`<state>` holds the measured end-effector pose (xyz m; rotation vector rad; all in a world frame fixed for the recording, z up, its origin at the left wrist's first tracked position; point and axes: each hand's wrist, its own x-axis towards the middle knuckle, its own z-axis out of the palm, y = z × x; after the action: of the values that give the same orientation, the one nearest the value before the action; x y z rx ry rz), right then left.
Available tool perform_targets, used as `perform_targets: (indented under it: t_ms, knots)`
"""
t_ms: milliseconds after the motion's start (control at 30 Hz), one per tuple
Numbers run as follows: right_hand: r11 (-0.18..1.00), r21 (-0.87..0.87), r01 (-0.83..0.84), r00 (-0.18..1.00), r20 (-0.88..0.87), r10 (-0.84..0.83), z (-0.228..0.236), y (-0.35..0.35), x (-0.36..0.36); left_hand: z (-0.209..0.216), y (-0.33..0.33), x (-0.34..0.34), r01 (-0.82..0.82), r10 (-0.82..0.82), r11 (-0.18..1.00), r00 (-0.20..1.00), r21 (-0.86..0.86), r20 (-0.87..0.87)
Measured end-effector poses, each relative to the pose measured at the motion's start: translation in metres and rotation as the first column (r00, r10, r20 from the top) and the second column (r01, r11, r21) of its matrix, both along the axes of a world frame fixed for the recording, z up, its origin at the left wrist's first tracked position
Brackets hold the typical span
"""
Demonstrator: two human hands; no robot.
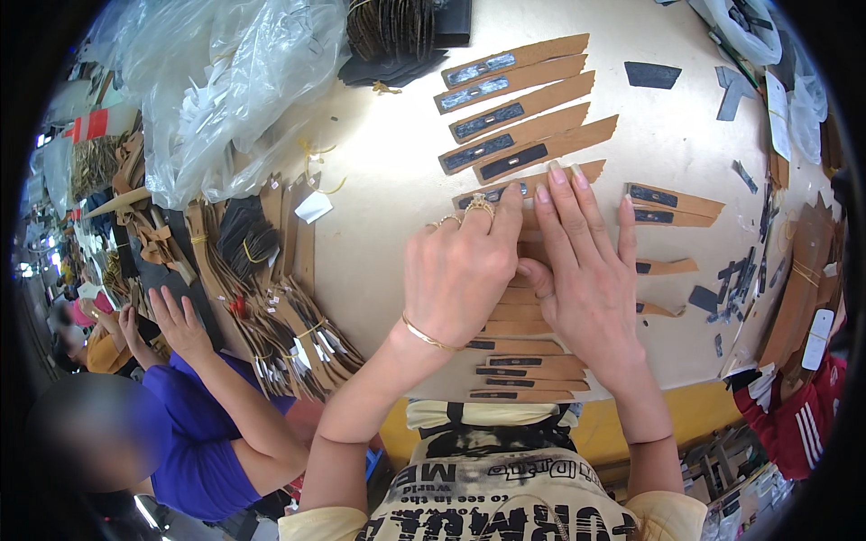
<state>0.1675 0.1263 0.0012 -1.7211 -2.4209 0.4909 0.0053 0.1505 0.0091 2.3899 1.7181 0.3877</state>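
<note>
My left hand [460,270], with rings and a bracelet, has its fingers bent and its index fingertip pressing a brown leather strip [593,169] near a black patch [478,197]. Its thumb is hidden. Close beside it my right hand [586,279] lies flat, fingers stretched across the same strip, thumb beside the left hand. Beyond them several similar strips with slotted black patches [514,160] fan out in a row. More patched strips [523,346] are lined up nearer me, partly under my hands and wrists. To the right lie a few others [677,200].
Clear plastic bags [234,90] and bundled strips [302,338] crowd the table's left side. A dark stack [392,41] stands at the back. Black scraps [740,279] and brown leather pieces [798,279] lie right. A co-worker in purple [203,433] sits at left; a red sleeve [794,419] shows right.
</note>
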Motion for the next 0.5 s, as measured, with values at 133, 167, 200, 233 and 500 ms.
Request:
perform_targets:
  t_ms: [133,167,200,233,500]
  knots:
    - [1.000,-0.009,-0.003,1.000,-0.018,0.003,0.0010,0.0001,0.0004,0.0019,0.0017,-0.0019,-0.012,0.018,0.997,0.996,-0.074,0.082]
    - [1.000,-0.010,-0.002,1.000,-0.026,0.001,0.0010,0.0001,0.0005,0.0020,0.0024,-0.0020,-0.011,0.015,0.998,0.997,-0.054,0.075]
    - [1.000,-0.009,0.000,0.999,-0.032,0.000,0.0010,0.0000,0.0006,0.0019,0.0031,-0.0016,-0.011,0.013,0.999,0.998,-0.034,0.067]
    - [1.000,-0.008,0.001,0.999,-0.039,-0.001,0.0010,-0.0002,0.0007,0.0017,0.0037,-0.0011,-0.011,0.012,1.000,0.998,-0.025,0.065]
    - [1.000,0.005,0.010,0.998,-0.057,-0.010,-0.0004,-0.0010,0.0000,-0.0011,0.0017,0.0016,0.039,-0.037,0.998,0.998,0.041,-0.051]
